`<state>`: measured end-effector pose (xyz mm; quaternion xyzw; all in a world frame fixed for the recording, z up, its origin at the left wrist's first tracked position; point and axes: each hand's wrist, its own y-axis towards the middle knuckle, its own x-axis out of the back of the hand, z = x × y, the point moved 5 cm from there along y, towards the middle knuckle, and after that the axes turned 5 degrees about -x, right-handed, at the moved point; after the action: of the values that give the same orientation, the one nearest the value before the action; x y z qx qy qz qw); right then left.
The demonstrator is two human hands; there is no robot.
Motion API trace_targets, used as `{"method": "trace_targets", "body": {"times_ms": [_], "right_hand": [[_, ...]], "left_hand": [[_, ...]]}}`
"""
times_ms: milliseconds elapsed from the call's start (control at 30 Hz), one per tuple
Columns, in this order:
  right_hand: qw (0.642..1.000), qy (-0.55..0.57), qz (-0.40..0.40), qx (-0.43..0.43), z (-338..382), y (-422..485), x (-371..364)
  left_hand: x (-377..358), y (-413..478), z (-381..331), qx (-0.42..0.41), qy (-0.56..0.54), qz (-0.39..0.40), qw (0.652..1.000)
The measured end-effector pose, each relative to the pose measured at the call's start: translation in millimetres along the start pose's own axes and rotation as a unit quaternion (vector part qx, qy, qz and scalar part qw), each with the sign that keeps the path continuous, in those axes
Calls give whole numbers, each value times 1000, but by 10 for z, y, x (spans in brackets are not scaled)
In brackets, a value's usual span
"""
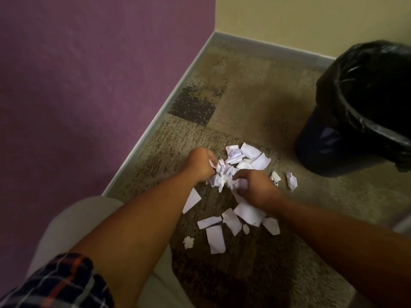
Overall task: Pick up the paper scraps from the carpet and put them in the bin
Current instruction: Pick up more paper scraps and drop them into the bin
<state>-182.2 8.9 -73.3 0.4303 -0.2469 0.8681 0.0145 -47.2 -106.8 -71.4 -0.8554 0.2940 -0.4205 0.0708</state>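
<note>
Lying on patchy brown carpet [244, 103]: paper scraps [222, 227], purple wall [89, 74] adj.

white paper scraps [231, 221] strewn on carpet [255, 103], black-lined bin [347, 121] upright

White paper scraps [215, 239], brown patchy carpet [244, 103], black bin [329, 138], purple wall [89, 74], plaid sleeve [62, 283]

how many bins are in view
1. The bin stands on the carpet at the right, near the yellow wall, lined with a black bag; its right side is cut off by the frame edge.
</note>
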Motion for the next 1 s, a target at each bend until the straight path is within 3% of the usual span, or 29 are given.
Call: {"method": "trace_targets", "body": {"times_ms": [300,567,1000], "right_hand": [[992,61,-104,-39,27,-193,976],[978,90,-184,-34,-56,-309,1499],[962,173,-210,-30,-183,-315,1905]], "left_hand": [[447,-156,-514,33,-29,-47,998],[550,-170,-1017,-4,34,-58,998],[553,-137,-1495,-49,28,-97,994]]}}
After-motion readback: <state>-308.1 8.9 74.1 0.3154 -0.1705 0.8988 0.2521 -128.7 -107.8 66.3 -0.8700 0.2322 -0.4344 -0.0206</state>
